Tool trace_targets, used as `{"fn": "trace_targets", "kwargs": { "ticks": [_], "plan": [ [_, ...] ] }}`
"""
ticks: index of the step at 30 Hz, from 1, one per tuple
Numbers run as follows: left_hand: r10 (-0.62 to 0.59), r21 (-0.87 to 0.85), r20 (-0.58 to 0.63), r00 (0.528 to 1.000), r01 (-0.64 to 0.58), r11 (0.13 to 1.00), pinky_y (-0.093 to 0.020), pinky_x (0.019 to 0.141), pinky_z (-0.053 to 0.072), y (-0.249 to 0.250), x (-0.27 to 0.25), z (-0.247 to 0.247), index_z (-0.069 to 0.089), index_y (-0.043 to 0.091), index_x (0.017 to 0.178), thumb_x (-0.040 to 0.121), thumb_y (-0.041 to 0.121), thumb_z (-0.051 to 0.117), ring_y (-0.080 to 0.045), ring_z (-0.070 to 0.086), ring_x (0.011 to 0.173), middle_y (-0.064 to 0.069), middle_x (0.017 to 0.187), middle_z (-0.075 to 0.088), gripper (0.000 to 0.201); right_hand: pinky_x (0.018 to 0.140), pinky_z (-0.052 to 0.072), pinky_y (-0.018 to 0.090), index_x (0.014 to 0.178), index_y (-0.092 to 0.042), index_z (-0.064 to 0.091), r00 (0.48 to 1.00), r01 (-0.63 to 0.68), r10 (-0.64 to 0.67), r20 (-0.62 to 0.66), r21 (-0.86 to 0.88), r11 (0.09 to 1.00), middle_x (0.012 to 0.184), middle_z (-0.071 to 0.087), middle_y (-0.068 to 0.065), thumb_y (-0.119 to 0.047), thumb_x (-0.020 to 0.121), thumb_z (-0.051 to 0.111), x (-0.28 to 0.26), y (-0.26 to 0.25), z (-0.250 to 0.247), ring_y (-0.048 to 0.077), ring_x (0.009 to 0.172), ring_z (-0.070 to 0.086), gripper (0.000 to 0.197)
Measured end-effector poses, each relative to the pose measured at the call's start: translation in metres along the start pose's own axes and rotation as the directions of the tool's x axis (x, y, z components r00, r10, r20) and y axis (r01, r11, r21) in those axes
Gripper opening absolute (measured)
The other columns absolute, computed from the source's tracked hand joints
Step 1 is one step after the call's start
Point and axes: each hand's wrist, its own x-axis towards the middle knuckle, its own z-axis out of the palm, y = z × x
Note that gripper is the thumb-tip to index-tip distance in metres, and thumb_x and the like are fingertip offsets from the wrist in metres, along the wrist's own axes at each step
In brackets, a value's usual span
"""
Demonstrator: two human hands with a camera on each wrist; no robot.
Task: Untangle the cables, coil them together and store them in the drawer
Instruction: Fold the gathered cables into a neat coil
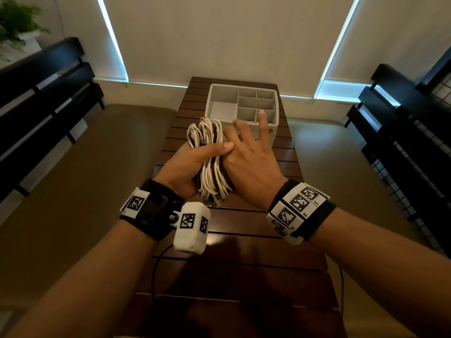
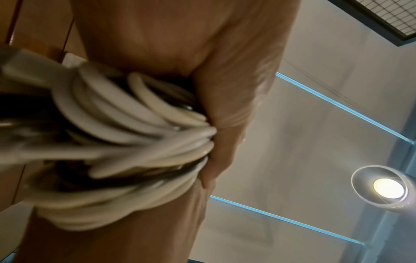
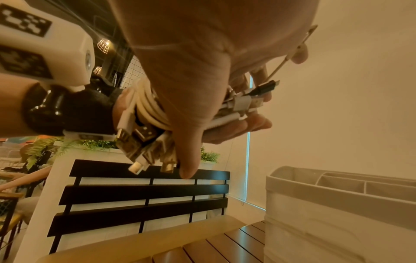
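Note:
A bundle of coiled white and black cables (image 1: 207,132) stands upright over the table, its plug ends hanging at the bottom. My left hand (image 1: 192,162) grips the bundle round its middle, thumb across the front. The left wrist view shows the loops (image 2: 135,142) pressed into that palm. My right hand (image 1: 249,154) lies against the bundle's right side, fingers spread and one finger straight. The right wrist view has its thumb along the cables (image 3: 153,113), and a thin white strand (image 3: 281,65) lies against a fingertip. The grey compartment organizer (image 1: 209,103) sits just behind the hands.
The hands are over a dark slatted wooden table (image 1: 244,264). Tan bench cushions (image 1: 97,167) flank it, with black slatted backrests (image 1: 44,93) on both sides. Blinds cover the window behind. A plant (image 1: 14,23) stands at the far left.

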Motion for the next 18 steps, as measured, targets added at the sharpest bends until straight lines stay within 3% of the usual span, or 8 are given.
{"fn": "trace_targets", "kwargs": {
  "ticks": [5, 9, 13, 18],
  "plan": [
    [-0.006, 0.008, -0.011, 1.000, 0.007, 1.000, -0.038, 0.073, 0.062, -0.006, 0.001, -0.003, 0.064, 0.002, 0.110, 0.094, 0.001, 0.065, -0.028, 0.072, 0.088, -0.016, 0.095, 0.070, 0.016, 0.116, 0.015, 0.075, 0.126, -0.015, 0.060, 0.999, -0.043, 0.043, 0.011, 0.074, 0.996, 0.128, 0.055, 0.013, -0.044, 0.090, 0.061, 0.001, 0.005, 0.012, 0.037, 0.131, 0.049, 0.046],
    [-0.053, -0.092, -0.011, 0.999, 0.052, 0.994, -0.044, 0.083, 0.062, -0.016, -0.002, -0.002, 0.047, -0.010, 0.144, 0.090, 0.008, 0.067, -0.033, 0.069, 0.098, -0.028, 0.119, 0.059, 0.060, 0.115, 0.017, 0.075, 0.136, -0.018, 0.047, 0.993, -0.117, 0.116, 0.014, 0.141, 0.983, 0.129, 0.055, 0.011, -0.045, 0.084, 0.067, 0.004, 0.013, 0.019, 0.034, 0.129, 0.050, 0.061],
    [-0.041, -0.115, -0.014, 0.999, 0.039, 0.993, -0.044, 0.082, 0.062, -0.020, -0.003, 0.001, 0.053, -0.003, 0.142, 0.089, 0.004, 0.066, -0.034, 0.071, 0.096, -0.024, 0.115, 0.064, 0.055, 0.114, 0.013, 0.081, 0.161, -0.020, 0.017, 0.992, -0.128, 0.124, 0.030, 0.175, 0.976, 0.149, 0.043, 0.015, -0.052, 0.080, 0.075, 0.001, 0.013, 0.023, 0.040, 0.148, 0.032, 0.104],
    [-0.035, -0.064, 0.017, 0.999, 0.036, 0.997, -0.042, 0.080, 0.063, -0.017, -0.002, 0.000, 0.051, -0.009, 0.141, 0.090, -0.002, 0.064, -0.034, 0.071, 0.097, -0.030, 0.121, 0.062, 0.053, 0.113, 0.013, 0.081, 0.163, -0.024, -0.002, 0.986, -0.165, 0.151, 0.077, 0.242, 0.956, 0.164, 0.022, 0.014, -0.057, 0.080, 0.075, 0.000, 0.010, 0.026, 0.041, 0.157, 0.009, 0.119]
  ]
}}
